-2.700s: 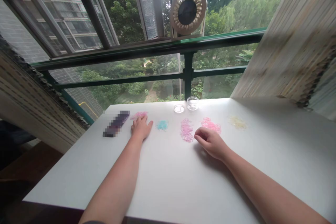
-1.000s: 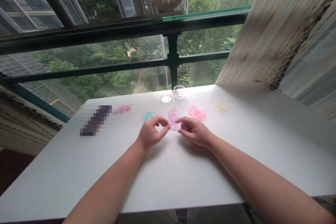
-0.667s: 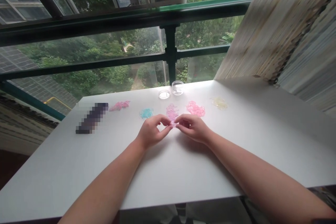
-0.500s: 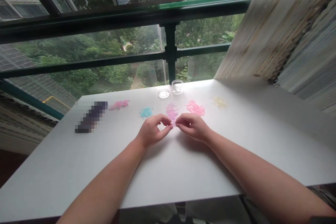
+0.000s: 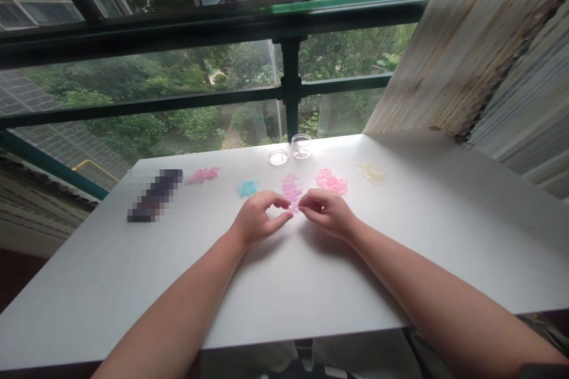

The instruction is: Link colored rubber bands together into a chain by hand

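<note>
One left hand (image 5: 258,217), one right hand (image 5: 331,213), five piles (image 5: 291,185)

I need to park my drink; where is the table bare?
The tabletop is bare between left forearm and right forearm, and right of the latter, nearer than the yellow strands. Crowded: just beyond the left hand and right hand, with blue strands, lilac strands and pink strands.

White table (image 5: 262,296) with five coloured piles (image 5: 291,185), clear cup (image 5: 301,147), clear disc (image 5: 278,157), blurry dark object (image 5: 156,195)
</note>
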Demonstrator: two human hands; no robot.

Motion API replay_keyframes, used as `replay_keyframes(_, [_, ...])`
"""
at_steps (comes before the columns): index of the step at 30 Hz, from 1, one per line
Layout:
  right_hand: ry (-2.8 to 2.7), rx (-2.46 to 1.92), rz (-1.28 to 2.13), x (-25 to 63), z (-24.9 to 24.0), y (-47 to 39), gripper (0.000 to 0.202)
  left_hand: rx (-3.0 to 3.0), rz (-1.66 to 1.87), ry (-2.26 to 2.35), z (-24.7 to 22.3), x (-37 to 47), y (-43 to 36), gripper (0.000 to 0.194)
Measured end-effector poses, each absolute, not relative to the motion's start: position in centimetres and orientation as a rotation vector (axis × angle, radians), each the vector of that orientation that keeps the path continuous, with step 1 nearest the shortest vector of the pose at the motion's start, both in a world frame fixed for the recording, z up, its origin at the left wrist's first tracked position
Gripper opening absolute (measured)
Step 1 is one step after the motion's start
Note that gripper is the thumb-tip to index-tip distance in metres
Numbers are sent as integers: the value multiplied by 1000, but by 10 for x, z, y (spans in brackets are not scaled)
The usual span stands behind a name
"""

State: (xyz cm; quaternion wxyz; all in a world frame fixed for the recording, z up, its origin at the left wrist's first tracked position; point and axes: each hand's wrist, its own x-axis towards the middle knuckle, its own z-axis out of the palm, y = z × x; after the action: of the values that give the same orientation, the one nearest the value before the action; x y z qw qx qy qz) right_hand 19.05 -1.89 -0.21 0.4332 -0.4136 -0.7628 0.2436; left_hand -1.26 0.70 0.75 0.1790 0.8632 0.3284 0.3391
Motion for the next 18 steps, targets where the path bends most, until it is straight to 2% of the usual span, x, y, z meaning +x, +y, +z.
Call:
replay_keyframes(4, [-1925,-997,606,189,0,-20,7,2464,948,897,8,-11,7,7])
replay_keyframes(18, [-1964,-998,600,191,0,-20,8,2451,944,921,8,-11,6,7])
